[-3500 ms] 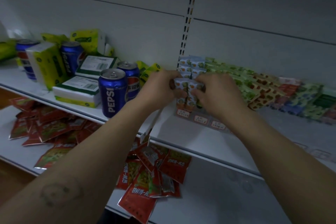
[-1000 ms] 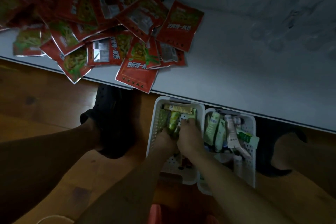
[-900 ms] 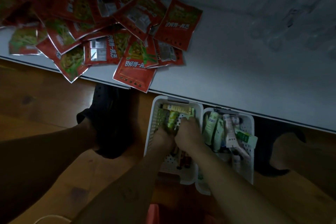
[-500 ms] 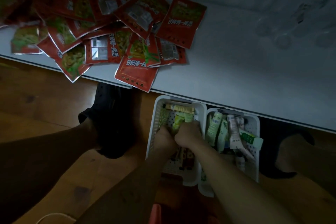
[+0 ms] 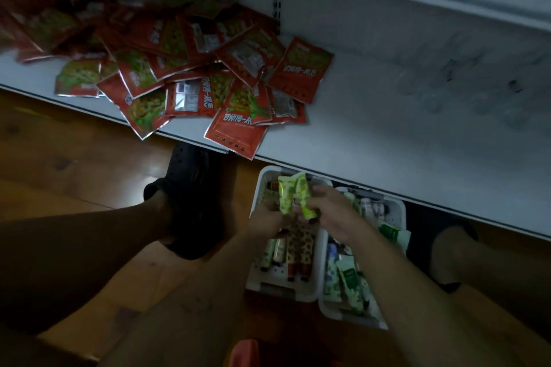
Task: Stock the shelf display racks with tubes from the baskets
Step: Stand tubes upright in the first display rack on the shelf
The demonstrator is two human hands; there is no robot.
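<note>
Your left hand point(image 5: 265, 219) and right hand point(image 5: 335, 214) meet above the left basket point(image 5: 261, 183). Their fingers are curled round two yellow-green tubes point(image 5: 290, 192), which stand upright between them. Loose tubes point(image 5: 295, 247) lie in that basket's bottom, and the right basket point(image 5: 399, 213) beside it holds a heap of others. Both baskets sit on the wooden floor point(image 5: 74, 164), below a shelf point(image 5: 387, 134) carrying red packets point(image 5: 190, 68).

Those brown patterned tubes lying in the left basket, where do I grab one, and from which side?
Come from above and pinch a brown tube by its cap end, probably. They lie flat, packed side by side with caps toward you, and the basket walls block any sideways approach.
</note>
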